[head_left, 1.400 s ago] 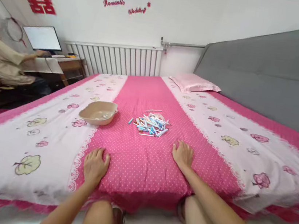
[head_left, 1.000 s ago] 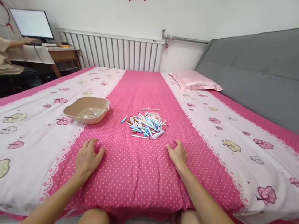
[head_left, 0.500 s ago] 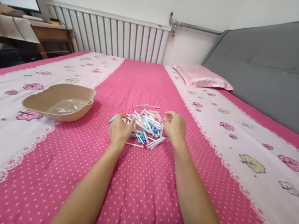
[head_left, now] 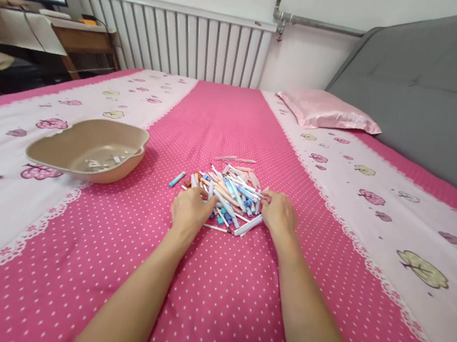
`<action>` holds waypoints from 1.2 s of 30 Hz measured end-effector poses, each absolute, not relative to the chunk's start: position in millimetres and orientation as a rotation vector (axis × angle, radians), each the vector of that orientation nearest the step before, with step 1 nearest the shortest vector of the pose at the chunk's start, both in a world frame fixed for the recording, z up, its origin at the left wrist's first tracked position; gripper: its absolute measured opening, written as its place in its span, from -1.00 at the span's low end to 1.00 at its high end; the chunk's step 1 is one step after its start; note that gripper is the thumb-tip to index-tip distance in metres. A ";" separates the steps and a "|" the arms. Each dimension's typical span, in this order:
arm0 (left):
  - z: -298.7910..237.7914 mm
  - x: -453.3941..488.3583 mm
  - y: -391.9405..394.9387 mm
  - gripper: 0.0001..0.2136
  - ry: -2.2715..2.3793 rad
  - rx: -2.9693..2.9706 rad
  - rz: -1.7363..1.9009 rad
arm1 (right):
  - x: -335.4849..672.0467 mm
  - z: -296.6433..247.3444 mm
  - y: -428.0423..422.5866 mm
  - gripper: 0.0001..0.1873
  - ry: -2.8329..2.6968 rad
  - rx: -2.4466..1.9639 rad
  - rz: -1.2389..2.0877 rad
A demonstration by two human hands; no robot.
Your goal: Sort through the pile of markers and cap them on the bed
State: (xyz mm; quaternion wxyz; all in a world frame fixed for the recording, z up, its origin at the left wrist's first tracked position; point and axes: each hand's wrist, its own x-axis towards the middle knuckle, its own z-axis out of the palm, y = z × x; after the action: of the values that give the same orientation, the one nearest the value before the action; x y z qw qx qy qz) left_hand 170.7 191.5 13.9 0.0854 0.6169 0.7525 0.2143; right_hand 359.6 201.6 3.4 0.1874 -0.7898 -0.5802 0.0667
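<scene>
A loose heap of pens and thin white sticks (head_left: 234,192), in pale blue, white, peach and pink, lies on the bedspread between my hands. At its left side my left hand (head_left: 190,211) has the fingers curled down, and a pale lavender pen (head_left: 211,189) shows between thumb and fingers. My right hand (head_left: 280,217) is at the right edge, its fingertips closed together at the end of a thin white stick (head_left: 256,192). The fingertips of both hands are partly hidden. A teal pen (head_left: 177,179) lies apart on the left.
A beige basin (head_left: 89,144) holding several small white pieces stands on the bed to the left. A pink pillow (head_left: 329,110) rests by the grey headboard (head_left: 424,90). Behind are a radiator (head_left: 178,38) and a desk (head_left: 81,39), where a person's arm shows.
My right hand has come down onto the heap's right edge and closed its fingertips. The left hand has shifted off the teal pen, which now lies uncovered. The view has shifted slightly.
</scene>
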 end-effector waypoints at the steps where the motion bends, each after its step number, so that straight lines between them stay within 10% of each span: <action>1: 13.0 169.5 190.1 -0.72 2.214 1.834 0.645 | 359.7 0.7 202.3 -0.69 -1.639 -2.224 0.180; 16: 5.1 169.1 185.2 -0.78 1.713 1.527 1.311 | 369.6 9.4 200.8 -0.83 -1.303 -1.697 0.419; 26: 7.5 198.0 165.6 -0.87 1.528 1.863 1.328 | 342.5 33.2 181.1 -0.33 -1.164 -1.190 0.528; 36: 5.1 196.5 166.5 -0.89 1.465 1.972 1.295 | 338.9 42.9 171.6 -0.27 -1.246 -1.148 0.353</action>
State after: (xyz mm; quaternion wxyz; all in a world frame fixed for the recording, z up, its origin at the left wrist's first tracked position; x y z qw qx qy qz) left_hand 196.5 166.5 5.1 0.1812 0.6984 0.5187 0.4586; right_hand 338.9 171.6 42.9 0.6485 -0.5048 -0.5481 0.1555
